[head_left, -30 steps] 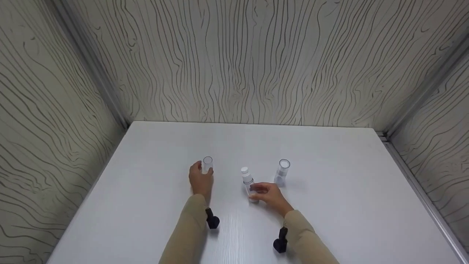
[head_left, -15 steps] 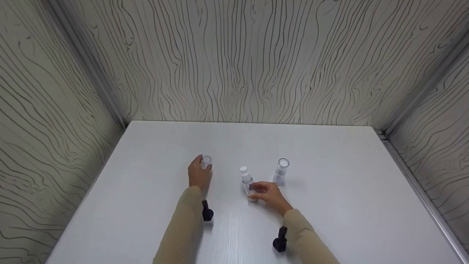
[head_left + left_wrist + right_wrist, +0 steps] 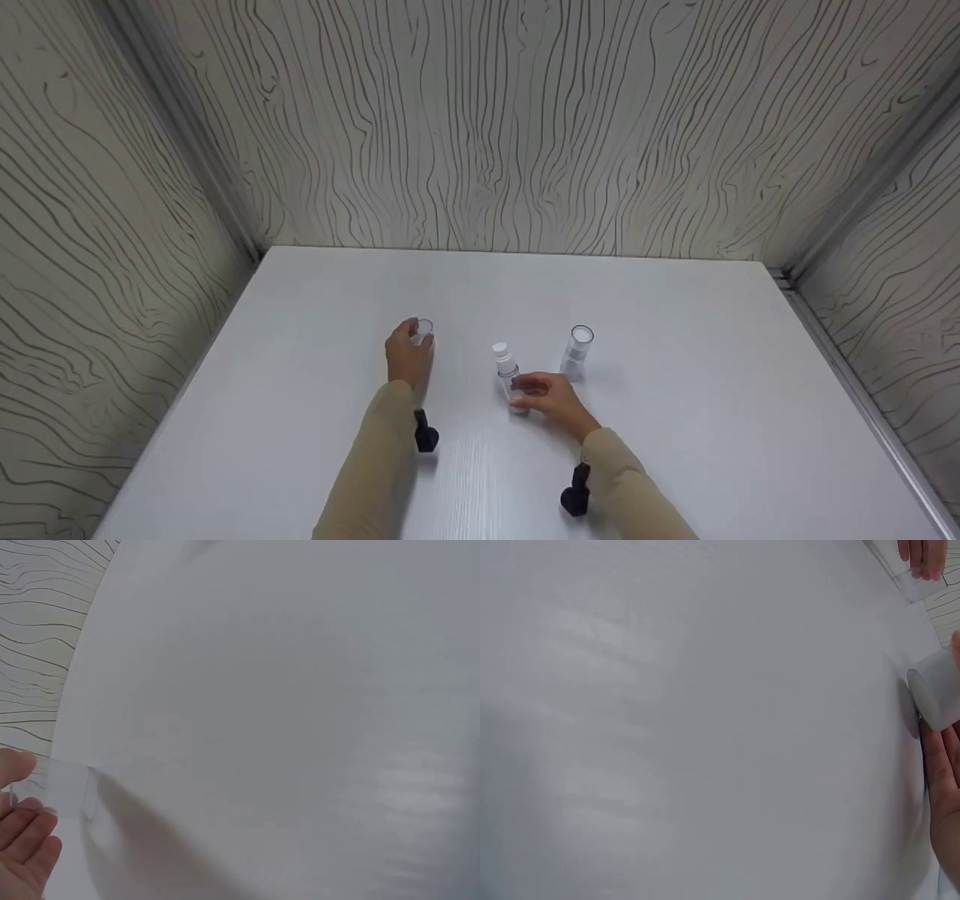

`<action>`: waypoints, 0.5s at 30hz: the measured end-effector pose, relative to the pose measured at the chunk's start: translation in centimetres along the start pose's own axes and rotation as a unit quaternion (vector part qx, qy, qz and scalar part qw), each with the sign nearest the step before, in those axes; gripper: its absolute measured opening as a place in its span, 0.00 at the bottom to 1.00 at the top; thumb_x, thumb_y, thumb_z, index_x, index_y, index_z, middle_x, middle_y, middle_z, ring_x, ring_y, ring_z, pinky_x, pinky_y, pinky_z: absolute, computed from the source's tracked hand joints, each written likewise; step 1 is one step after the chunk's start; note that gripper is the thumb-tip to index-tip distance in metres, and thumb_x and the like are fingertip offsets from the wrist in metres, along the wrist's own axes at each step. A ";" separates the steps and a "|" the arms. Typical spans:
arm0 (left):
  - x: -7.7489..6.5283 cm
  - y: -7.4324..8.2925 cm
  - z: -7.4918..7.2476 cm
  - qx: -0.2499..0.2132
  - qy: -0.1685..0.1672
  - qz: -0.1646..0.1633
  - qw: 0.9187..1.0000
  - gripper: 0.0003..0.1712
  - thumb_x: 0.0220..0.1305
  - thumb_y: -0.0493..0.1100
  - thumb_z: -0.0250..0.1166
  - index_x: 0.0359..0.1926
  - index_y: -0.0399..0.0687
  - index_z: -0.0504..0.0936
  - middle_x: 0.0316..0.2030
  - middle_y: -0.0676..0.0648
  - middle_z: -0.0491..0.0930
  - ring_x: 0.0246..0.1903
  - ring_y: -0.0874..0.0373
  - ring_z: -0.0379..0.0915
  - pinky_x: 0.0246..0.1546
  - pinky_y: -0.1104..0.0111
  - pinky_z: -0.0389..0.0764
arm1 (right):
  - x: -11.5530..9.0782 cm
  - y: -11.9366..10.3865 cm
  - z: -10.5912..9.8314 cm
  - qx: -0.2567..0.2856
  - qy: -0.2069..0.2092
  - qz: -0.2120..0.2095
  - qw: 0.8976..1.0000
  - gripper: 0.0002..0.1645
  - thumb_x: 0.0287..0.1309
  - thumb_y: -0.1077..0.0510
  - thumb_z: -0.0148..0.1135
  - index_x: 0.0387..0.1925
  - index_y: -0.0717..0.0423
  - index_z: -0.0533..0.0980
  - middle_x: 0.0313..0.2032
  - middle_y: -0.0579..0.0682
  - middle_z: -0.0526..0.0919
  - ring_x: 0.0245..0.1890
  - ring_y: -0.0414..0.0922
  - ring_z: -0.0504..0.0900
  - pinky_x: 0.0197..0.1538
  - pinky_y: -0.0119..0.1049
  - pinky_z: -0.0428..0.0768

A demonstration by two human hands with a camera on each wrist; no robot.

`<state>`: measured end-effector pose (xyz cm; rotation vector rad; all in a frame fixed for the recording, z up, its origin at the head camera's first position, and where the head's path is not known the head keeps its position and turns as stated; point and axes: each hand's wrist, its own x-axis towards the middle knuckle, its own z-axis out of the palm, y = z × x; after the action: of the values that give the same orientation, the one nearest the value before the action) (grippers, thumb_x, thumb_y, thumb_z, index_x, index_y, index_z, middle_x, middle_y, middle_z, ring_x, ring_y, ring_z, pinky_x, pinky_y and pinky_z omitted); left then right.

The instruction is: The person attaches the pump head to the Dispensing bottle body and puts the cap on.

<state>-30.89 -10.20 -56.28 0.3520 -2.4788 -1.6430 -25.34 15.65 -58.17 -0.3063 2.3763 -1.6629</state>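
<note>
My left hand pinches a clear, open-ended plastic cap between thumb and fingers. In the left wrist view the cap's free rim is right by the white tabletop and its shadow. To the right, my right hand holds a small bottle low on its body, fingers on one side and thumb on the other. That bottle has a white top and a clear lower part, and it tilts in the head view. Its pale base shows in the right wrist view close to the table; the fingers hide part of its body.
A second clear cylindrical container with white inside stands just beyond my right hand. The white table ends at a wood-patterned back wall, with patterned side panels left and right. Small black devices sit on both wrists.
My left hand has shifted slightly away from me with the clear cap, whose rim shows less above the fingers now. The right hand and its bottle have stayed in place.
</note>
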 end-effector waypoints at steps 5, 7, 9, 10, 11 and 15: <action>-0.4 0.3 0.0 -0.014 0.000 0.019 1.000 0.25 0.63 0.38 0.63 0.60 0.35 0.73 0.57 0.35 0.78 0.60 0.43 0.73 0.64 0.54 0.74 | -0.1 -0.2 -0.3 -0.011 -0.004 -0.008 1.000 0.29 0.49 0.58 0.73 0.50 0.71 0.77 0.50 0.68 0.83 0.53 0.59 0.82 0.57 0.39 0.82; -0.6 0.5 0.0 -0.022 0.000 0.035 0.999 0.24 0.62 0.37 0.63 0.59 0.33 0.73 0.56 0.34 0.78 0.59 0.42 0.74 0.63 0.54 0.74 | -0.2 -0.3 -0.4 -0.012 -0.004 -0.006 1.000 0.28 0.48 0.59 0.73 0.50 0.71 0.77 0.50 0.67 0.83 0.52 0.59 0.83 0.56 0.39 0.82; -0.8 0.7 0.1 -0.030 0.000 0.051 0.998 0.23 0.62 0.36 0.64 0.58 0.32 0.74 0.54 0.33 0.79 0.57 0.42 0.75 0.62 0.54 0.75 | -0.2 -0.4 -0.4 -0.010 -0.002 -0.005 1.000 0.28 0.48 0.59 0.73 0.50 0.71 0.77 0.49 0.67 0.83 0.52 0.58 0.83 0.56 0.39 0.82; -0.9 0.7 0.2 -0.035 0.001 0.055 0.998 0.23 0.62 0.35 0.64 0.57 0.31 0.74 0.53 0.33 0.79 0.57 0.42 0.75 0.62 0.54 0.75 | -0.2 -0.5 -0.5 -0.008 -0.001 -0.003 1.000 0.28 0.48 0.60 0.73 0.50 0.71 0.77 0.49 0.67 0.83 0.52 0.58 0.83 0.56 0.39 0.82; -1.0 0.8 0.2 -0.037 0.001 0.062 0.997 0.23 0.61 0.35 0.64 0.56 0.30 0.74 0.53 0.33 0.79 0.57 0.42 0.75 0.62 0.55 0.76 | -0.3 -0.6 -0.5 -0.007 0.000 -0.002 1.000 0.28 0.48 0.60 0.73 0.50 0.71 0.77 0.50 0.67 0.83 0.52 0.58 0.83 0.56 0.40 0.82; -1.2 1.1 0.3 -0.054 0.001 0.073 0.996 0.21 0.61 0.34 0.65 0.55 0.30 0.75 0.49 0.33 0.80 0.55 0.43 0.76 0.61 0.56 0.76 | -0.2 -1.2 -0.5 0.006 -0.004 0.016 1.000 0.29 0.49 0.58 0.73 0.51 0.69 0.77 0.52 0.65 0.83 0.54 0.56 0.82 0.58 0.42 0.81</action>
<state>-29.93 -9.23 -55.40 0.1563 -2.3404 -1.7060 -25.26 15.72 -56.87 -0.2700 2.3529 -1.6581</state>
